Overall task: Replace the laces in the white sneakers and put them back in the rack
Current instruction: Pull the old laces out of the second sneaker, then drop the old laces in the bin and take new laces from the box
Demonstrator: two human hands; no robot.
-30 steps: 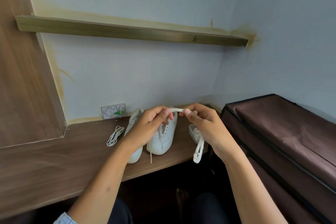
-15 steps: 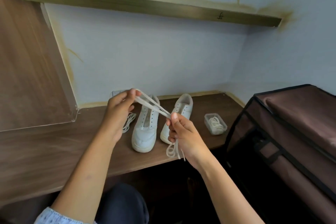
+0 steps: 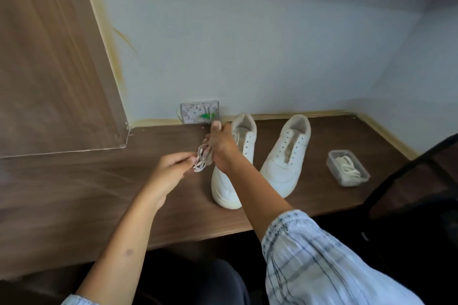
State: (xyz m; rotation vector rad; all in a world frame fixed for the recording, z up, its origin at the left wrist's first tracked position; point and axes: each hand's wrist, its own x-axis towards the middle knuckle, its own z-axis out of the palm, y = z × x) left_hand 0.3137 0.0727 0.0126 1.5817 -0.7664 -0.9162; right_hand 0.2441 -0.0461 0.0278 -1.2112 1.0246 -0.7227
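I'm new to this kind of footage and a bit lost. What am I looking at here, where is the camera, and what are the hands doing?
No machine here: a person wears a camera on the head, looking down at their own hands. On the wooden desk stand two white sneakers, the left sneaker and the right sneaker, both without laces. A clear plastic box to the right holds coiled white laces. The left hand and right hand together hold a bunched white lace beside the left sneaker. A small patterned box stands against the wall.
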